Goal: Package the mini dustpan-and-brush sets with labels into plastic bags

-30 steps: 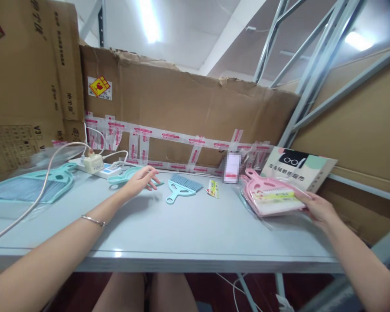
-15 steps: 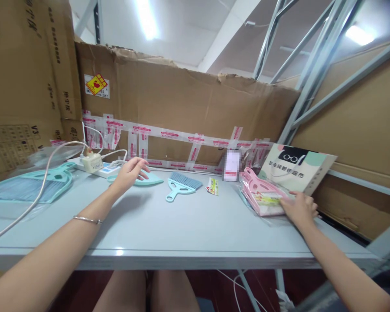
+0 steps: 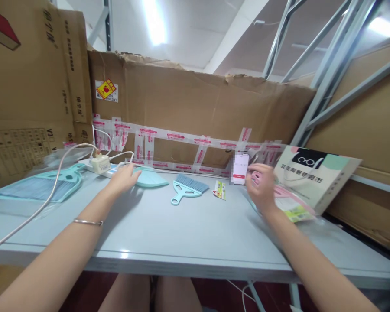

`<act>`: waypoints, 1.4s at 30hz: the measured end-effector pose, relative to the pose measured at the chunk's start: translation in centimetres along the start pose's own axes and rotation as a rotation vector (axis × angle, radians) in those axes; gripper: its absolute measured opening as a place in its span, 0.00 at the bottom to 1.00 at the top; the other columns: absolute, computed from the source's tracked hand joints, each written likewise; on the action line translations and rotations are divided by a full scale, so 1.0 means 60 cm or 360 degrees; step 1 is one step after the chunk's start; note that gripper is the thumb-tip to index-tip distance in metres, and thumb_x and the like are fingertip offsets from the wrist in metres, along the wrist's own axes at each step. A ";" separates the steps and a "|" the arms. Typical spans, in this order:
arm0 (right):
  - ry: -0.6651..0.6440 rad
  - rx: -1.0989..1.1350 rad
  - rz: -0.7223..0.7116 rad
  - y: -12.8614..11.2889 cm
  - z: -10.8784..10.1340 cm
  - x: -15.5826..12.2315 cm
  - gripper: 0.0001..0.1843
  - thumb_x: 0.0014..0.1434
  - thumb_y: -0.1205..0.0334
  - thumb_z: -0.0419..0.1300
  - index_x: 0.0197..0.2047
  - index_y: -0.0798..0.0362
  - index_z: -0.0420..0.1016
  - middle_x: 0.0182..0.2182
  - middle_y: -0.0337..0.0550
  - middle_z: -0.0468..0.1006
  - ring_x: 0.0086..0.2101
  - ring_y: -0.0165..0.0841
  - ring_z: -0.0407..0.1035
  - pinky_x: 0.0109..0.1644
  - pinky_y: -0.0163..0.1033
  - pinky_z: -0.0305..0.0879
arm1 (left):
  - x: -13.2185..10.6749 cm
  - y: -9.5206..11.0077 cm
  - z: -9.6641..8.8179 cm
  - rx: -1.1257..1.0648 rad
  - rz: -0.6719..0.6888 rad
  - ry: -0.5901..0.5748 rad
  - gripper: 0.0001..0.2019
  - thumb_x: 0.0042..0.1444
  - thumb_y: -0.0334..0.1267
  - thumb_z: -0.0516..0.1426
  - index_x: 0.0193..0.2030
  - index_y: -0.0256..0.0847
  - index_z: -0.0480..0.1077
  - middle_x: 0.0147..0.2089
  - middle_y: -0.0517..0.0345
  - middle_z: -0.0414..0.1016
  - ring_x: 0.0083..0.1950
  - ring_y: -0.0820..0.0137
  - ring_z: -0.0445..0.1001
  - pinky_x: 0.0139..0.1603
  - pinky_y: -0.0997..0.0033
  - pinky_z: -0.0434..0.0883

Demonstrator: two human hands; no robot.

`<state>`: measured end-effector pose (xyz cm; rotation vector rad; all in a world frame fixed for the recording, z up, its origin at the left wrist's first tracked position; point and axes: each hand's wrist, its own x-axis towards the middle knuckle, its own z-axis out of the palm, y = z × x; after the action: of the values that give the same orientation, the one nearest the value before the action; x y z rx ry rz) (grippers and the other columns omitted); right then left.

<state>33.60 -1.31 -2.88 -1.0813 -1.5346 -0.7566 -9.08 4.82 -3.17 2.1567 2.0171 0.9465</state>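
Note:
My left hand (image 3: 125, 178) is over the handle end of a light teal dustpan (image 3: 152, 178) at the back of the table, its fingers closed around the handle, which is mostly hidden. To its right lies a small teal hand brush (image 3: 187, 189), its blue bristles pointing away. My right hand (image 3: 262, 184) is raised at the near end of a bagged pink dustpan and brush set (image 3: 292, 201), fingers curved and apart, slightly blurred. Part of the pink handle shows between its fingers. Beside its fingertips stands a phone (image 3: 240, 168) with a lit screen.
A small printed packet (image 3: 220, 190) lies right of the brush. Another bagged teal dustpan set (image 3: 42, 186) is at the left, under a white cable. A white adapter (image 3: 100, 164) sits on a power strip. A printed carton (image 3: 316, 175) leans at the right, before cardboard walls (image 3: 188, 99).
My left hand has come down onto the teal dustpan's handle. My right hand has moved left from the pink set's right side towards its handle and the phone. The view has shifted slightly left.

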 end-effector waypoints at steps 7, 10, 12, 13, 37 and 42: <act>-0.1871 0.0302 -0.0159 -0.109 0.121 -0.010 0.16 0.53 0.66 0.57 0.46 0.48 0.72 0.48 0.47 0.71 0.49 0.41 0.64 0.53 0.49 0.58 | -0.010 -0.033 -0.024 0.0505 -0.0103 -0.0359 0.27 0.43 0.58 0.56 0.44 0.39 0.70 0.51 0.36 0.73 0.51 0.46 0.71 0.44 0.56 0.67; -0.1891 0.0307 -0.0159 -0.127 0.126 -0.029 0.13 0.57 0.65 0.54 0.46 0.50 0.72 0.47 0.49 0.70 0.48 0.39 0.64 0.52 0.47 0.59 | -0.003 -0.047 -0.025 0.0549 -0.0111 -0.0326 0.20 0.40 0.52 0.59 0.36 0.40 0.71 0.41 0.39 0.77 0.43 0.50 0.75 0.37 0.63 0.68; -0.1819 0.0251 -0.0170 -0.131 0.123 -0.036 0.11 0.60 0.65 0.53 0.44 0.52 0.72 0.45 0.49 0.71 0.47 0.39 0.64 0.51 0.47 0.59 | 0.000 -0.049 -0.028 0.0533 -0.0121 -0.0323 0.14 0.39 0.49 0.59 0.28 0.41 0.69 0.36 0.42 0.78 0.39 0.53 0.75 0.33 0.67 0.67; -0.1797 0.0225 -0.0184 -0.132 0.121 -0.037 0.10 0.60 0.65 0.53 0.43 0.52 0.72 0.44 0.50 0.71 0.46 0.40 0.64 0.51 0.47 0.59 | 0.001 -0.047 -0.031 0.0501 -0.0126 -0.0312 0.13 0.39 0.48 0.60 0.26 0.41 0.68 0.34 0.43 0.77 0.38 0.53 0.75 0.32 0.67 0.67; -0.0490 0.2054 0.1407 -0.112 0.068 0.048 0.23 0.32 0.45 0.72 0.24 0.52 0.72 0.21 0.33 0.68 0.23 0.24 0.57 0.29 0.33 0.55 | 0.015 0.130 -0.040 -0.2207 -0.0241 -0.0708 0.10 0.53 0.36 0.55 0.38 0.32 0.74 0.33 0.47 0.79 0.38 0.62 0.77 0.40 0.65 0.72; -0.0380 0.1934 0.1447 -0.104 0.066 0.049 0.25 0.27 0.43 0.72 0.22 0.52 0.71 0.17 0.32 0.65 0.20 0.24 0.53 0.25 0.34 0.50 | 0.024 0.149 0.051 -0.1923 -0.0233 -0.0966 0.13 0.41 0.40 0.65 0.32 0.32 0.73 0.30 0.50 0.78 0.33 0.65 0.76 0.39 0.67 0.71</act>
<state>26.23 0.48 -0.51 -0.7440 -1.1344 0.8767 0.24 5.90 -1.30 1.3198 0.8702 0.9337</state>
